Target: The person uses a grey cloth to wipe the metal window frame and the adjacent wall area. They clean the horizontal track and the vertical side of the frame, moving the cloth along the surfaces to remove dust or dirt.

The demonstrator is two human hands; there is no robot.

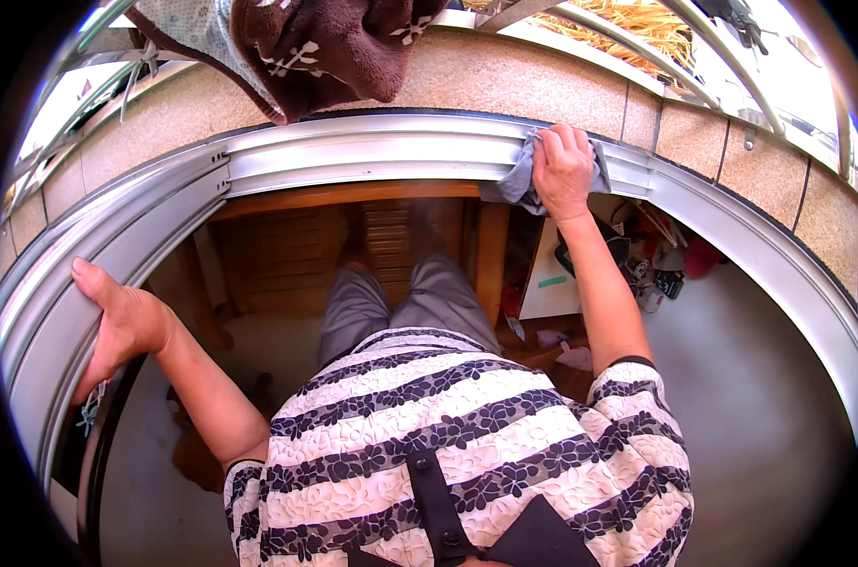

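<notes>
My right hand (563,175) is closed over a crumpled grey cloth (518,181), pressing it onto the silvery metal window track (372,156). Part of the cloth hangs over the track's inner edge. On the left, my left hand (131,321) grips the upright edge of a silver sliding window frame (55,354). Its thumb lies along the near face, while the fingers curl round the side and are partly hidden.
Beyond the track runs a beige tiled ledge (504,80) with a brown patterned blanket (325,52) draped over it. Metal bars (618,42) stand outside, with straw behind. Below is a wooden cabinet (287,265); assorted small items (660,274) lie to its right.
</notes>
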